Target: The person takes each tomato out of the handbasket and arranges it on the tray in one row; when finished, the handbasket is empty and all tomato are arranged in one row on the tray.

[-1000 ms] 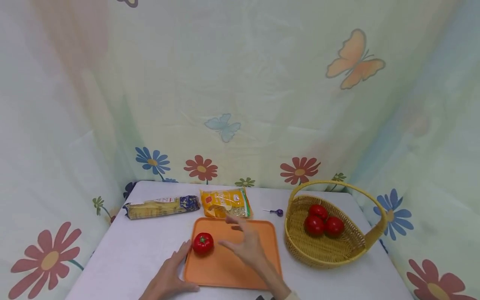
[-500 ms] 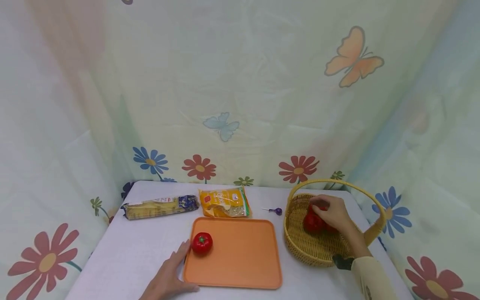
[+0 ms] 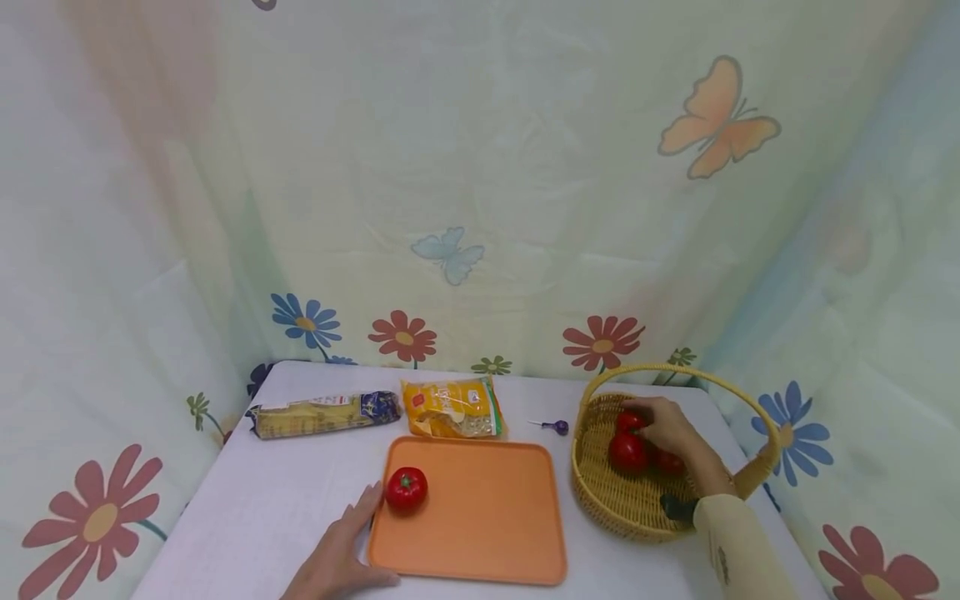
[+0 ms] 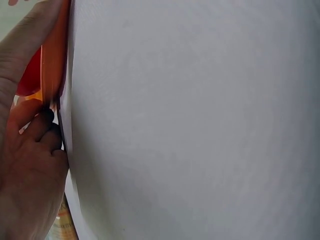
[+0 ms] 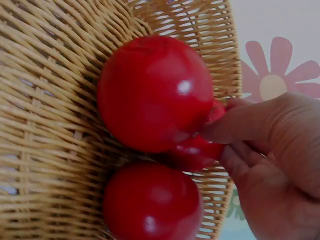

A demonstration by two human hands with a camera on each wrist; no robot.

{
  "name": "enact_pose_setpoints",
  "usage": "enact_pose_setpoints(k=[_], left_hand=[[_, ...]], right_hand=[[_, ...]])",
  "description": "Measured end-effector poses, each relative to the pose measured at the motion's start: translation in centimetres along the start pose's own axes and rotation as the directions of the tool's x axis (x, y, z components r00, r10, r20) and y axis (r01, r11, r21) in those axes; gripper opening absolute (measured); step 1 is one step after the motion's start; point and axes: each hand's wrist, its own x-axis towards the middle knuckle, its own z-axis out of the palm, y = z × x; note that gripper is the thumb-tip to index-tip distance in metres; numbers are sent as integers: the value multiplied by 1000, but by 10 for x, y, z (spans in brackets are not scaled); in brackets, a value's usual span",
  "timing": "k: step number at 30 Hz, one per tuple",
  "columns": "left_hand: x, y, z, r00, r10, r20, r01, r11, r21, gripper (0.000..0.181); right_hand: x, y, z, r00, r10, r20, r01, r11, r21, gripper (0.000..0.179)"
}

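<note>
At the near left corner of an orange tray, my left hand has its index finger along the left rim and its thumb by the front rim. A red tomato with a green stem sits on the tray beside those fingertips. My right hand reaches into a wicker basket and pinches the rearmost red fruit between thumb and fingers. Two smooth, round red fruits, one large and another beside it, lie against it and partly hide it in the right wrist view.
Behind the tray lie a long pack of noodles and a yellow food bag. A purple lollipop is between bag and basket. The basket's tall handle arches over the right forearm. A printed curtain encloses the table.
My right hand has gone from above the tray rightward into the basket, and its fingers have closed on the rear fruit. The left hand stays at the tray's corner.
</note>
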Motion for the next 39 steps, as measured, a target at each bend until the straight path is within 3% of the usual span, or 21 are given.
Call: enact_pose_setpoints(k=[2,9,13,21,25,28,34,37,39], left_hand=[[0,0,1,1000,-2,-2,2,1000,5,141],[-1,0,4,1000,-29,7,30,999,-12,140],[-4,-2,4,999,-49,10,49,998,-25,140],[-1,0,5,1000,-20,4,20,1000,-3,143],[0,2,5,1000,-18,5,18,1000,11,142],[0,3,4,1000,-12,12,12,1000,14,142],[0,0,-2,1000,15,12,-15,1000,2,141],[0,-2,-3,999,36,10,-36,999,6,140],[2,-2,-2,999,38,8,-38,999,13,140]], right_hand=[[0,1,-3,999,6,39,-5,1000,-11,56],[-8,13,0,973,156,168,-166,985,48,67],[-9,13,4,981,127,145,-136,989,59,66],[-17,-3,3,995,100,0,-100,995,3,67],[-33,-25,-1,990,122,-66,-121,992,16,75],[-44,-49,-6,991,119,-62,-115,991,65,79],[-55,-100,2,997,-76,-29,80,978,194,63],[-54,-128,22,988,-154,22,146,964,224,61],[-48,-148,43,981,-175,87,149,957,249,62]])
